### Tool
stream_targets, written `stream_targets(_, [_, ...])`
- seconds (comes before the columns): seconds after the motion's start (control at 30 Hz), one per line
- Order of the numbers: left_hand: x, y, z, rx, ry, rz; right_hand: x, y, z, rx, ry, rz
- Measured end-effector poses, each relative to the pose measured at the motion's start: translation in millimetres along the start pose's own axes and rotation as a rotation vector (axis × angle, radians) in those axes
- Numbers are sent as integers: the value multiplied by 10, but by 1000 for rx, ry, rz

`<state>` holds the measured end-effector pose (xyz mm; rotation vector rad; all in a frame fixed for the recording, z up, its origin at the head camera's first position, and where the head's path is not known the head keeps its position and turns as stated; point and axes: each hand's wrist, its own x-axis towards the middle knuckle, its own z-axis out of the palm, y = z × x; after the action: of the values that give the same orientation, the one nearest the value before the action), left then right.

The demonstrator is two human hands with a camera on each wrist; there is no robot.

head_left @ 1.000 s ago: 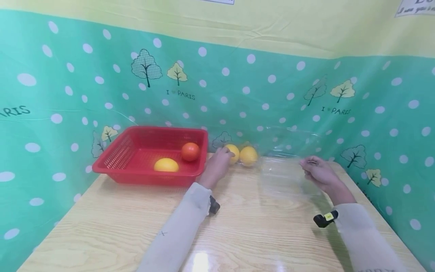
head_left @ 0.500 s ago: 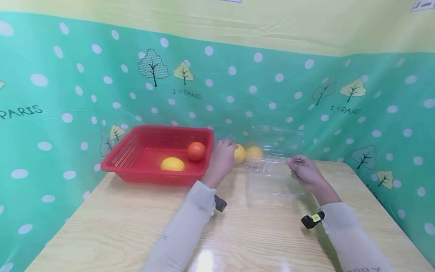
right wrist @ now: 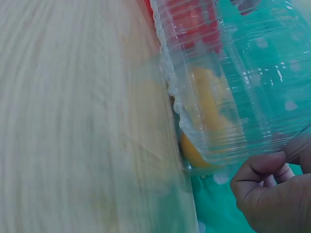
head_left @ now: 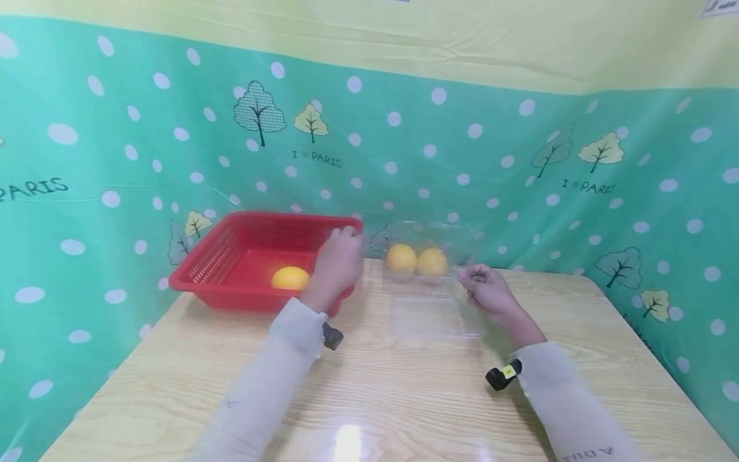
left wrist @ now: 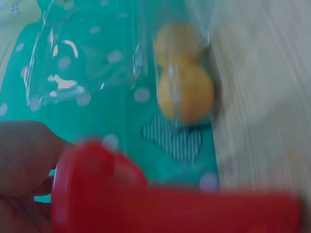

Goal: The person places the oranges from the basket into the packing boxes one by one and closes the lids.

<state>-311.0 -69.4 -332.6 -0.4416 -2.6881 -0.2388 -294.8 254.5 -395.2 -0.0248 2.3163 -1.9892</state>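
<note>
A red basket (head_left: 231,256) stands at the back left of the table, and a yellow fruit (head_left: 290,278) lies in it. My left hand (head_left: 339,255) reaches over the basket's right corner (left wrist: 170,208); its fingers are hidden, and so is whatever lies beneath it. Two yellow fruits (head_left: 401,258) sit side by side against the wall, seen through a clear plastic container (head_left: 435,314) with its lid raised. My right hand (head_left: 479,282) pinches that container's right edge (right wrist: 233,73) with curled fingers (right wrist: 257,170). The left wrist view is blurred but shows the fruits (left wrist: 187,92).
A wooden table (head_left: 404,398) is closed in by a green dotted cloth wall (head_left: 144,147) at the back and on both sides. The basket takes the back left corner. Both forearms lie over the table's middle.
My left hand left the nearer yellow fruit and moved left over the basket, hiding the orange-red fruit. My right hand drew the clear container left, up to the two fruits.
</note>
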Motion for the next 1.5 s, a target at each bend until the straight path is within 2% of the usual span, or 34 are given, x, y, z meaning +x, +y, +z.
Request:
stream_targets(0.13, [-36,-255,-96,-12,-60,-11,18,22,96,8,37,4])
stream_targets(0.43, [-177,-858,-248,-139,-288,-52,62,86,201,52,64,16])
stream_targets(0.67, [-202,-1180,-236,-262,-431,21,83,147,201,30,55,23])
stream_targets(0.8, [-183,-1279,-221,-291,-485,48,102,162,229,34,53,30])
stream_targets(0.93, [-176,-1334,-152,-277,-506,52,116,166,259,30,53,31])
stream_targets(1.07, [-175,-1363,-81,-279,-523,8,136,176,277,21,51,22])
stream_targets(1.17, [-170,-1357,-65,-300,-560,-57,149,181,284,19,62,30])
stream_targets(1.23, [-163,-1346,-57,-306,-576,-72,155,183,288,17,67,33])
stream_targets(1.37, [-153,-1346,-18,-284,-565,-63,160,193,294,11,77,37])
stream_targets(1.5, [-160,-1378,40,-234,-521,-74,156,200,301,2,89,38])
